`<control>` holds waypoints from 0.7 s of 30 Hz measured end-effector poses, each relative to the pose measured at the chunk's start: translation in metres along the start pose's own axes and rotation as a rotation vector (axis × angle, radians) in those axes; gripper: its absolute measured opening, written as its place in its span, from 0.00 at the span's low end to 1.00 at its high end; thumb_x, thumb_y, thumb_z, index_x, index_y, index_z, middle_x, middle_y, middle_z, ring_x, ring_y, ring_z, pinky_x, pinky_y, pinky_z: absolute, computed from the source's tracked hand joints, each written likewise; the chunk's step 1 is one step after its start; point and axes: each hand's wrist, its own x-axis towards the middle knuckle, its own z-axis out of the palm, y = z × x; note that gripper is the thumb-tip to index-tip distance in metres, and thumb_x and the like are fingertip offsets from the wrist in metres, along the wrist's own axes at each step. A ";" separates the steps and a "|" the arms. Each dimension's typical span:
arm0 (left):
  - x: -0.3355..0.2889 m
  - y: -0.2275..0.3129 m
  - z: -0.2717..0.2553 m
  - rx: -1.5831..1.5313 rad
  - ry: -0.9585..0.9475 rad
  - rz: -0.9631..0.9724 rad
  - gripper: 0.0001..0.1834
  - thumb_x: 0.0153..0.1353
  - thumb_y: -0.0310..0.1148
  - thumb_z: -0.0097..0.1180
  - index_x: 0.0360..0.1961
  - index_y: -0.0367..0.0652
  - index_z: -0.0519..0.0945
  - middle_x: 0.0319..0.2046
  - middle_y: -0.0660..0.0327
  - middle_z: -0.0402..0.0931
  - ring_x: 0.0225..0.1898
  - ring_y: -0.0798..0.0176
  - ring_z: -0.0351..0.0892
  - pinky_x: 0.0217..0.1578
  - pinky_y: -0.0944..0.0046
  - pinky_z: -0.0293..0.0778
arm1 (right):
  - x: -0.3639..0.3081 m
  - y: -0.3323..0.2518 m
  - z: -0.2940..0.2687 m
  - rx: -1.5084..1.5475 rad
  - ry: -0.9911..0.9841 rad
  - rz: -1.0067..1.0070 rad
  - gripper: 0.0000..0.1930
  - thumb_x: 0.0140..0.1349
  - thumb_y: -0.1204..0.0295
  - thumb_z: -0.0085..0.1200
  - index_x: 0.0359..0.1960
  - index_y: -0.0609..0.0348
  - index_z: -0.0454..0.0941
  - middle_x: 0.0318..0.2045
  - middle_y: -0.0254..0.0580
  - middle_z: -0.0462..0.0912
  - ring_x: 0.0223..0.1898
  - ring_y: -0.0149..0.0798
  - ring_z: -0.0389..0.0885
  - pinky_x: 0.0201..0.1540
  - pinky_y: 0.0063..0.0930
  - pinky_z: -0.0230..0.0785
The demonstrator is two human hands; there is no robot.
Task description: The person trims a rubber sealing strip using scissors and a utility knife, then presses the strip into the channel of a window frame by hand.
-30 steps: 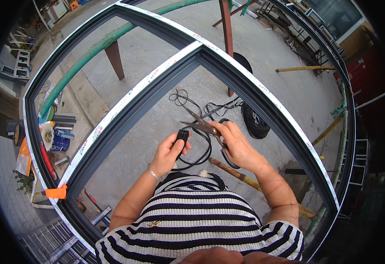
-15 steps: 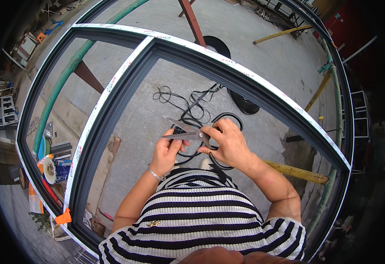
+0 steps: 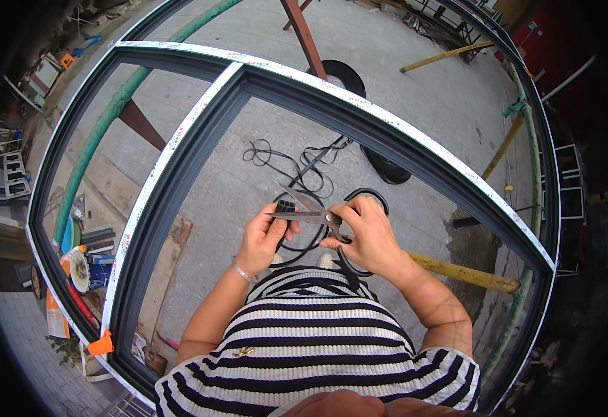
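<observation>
My left hand (image 3: 258,242) is closed on the end of a black rubber strip (image 3: 286,207), which stands up between the thumb and fingers. In my right hand (image 3: 369,235) is a pair of scissors (image 3: 307,217), thumb and fingers around its black handles. The blades are spread and point left. The lower blade lies across the front of the strip's end; whether it touches cannot be made out. Both hands are over the opening of a dark grey window frame (image 3: 199,132) with white film on its bars.
Loose black strip (image 3: 265,153) lies looped on the concrete floor (image 3: 220,187), with a black coil (image 3: 385,165) beyond. Green pipes (image 3: 85,163) and yellow bars (image 3: 464,272) run beneath the frame. A white bucket (image 3: 79,270) and clutter are at left.
Both hands have shifted slightly to the right with the scissors and strip. More of the strip's end shows between the blades, which remain spread.
</observation>
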 end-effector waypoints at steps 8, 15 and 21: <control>0.008 -0.004 0.006 0.019 -0.016 0.001 0.20 0.75 0.43 0.49 0.51 0.35 0.75 0.34 0.61 0.78 0.33 0.71 0.73 0.37 0.71 0.71 | 0.002 -0.002 -0.003 -0.011 0.045 -0.002 0.30 0.41 0.57 0.76 0.47 0.56 0.81 0.36 0.42 0.74 0.40 0.48 0.73 0.44 0.40 0.66; 0.013 -0.008 0.006 0.020 -0.015 0.011 0.18 0.74 0.42 0.50 0.51 0.36 0.76 0.33 0.63 0.78 0.32 0.74 0.72 0.35 0.73 0.70 | 0.002 0.001 -0.004 0.005 0.038 0.014 0.30 0.42 0.57 0.76 0.47 0.56 0.81 0.37 0.43 0.74 0.40 0.48 0.73 0.44 0.40 0.66; 0.016 -0.012 -0.003 -0.080 -0.057 -0.020 0.17 0.75 0.41 0.50 0.51 0.35 0.75 0.32 0.63 0.78 0.31 0.73 0.71 0.34 0.73 0.70 | 0.000 -0.001 -0.005 0.024 0.038 0.022 0.31 0.43 0.57 0.76 0.48 0.57 0.80 0.37 0.44 0.74 0.41 0.49 0.73 0.45 0.41 0.67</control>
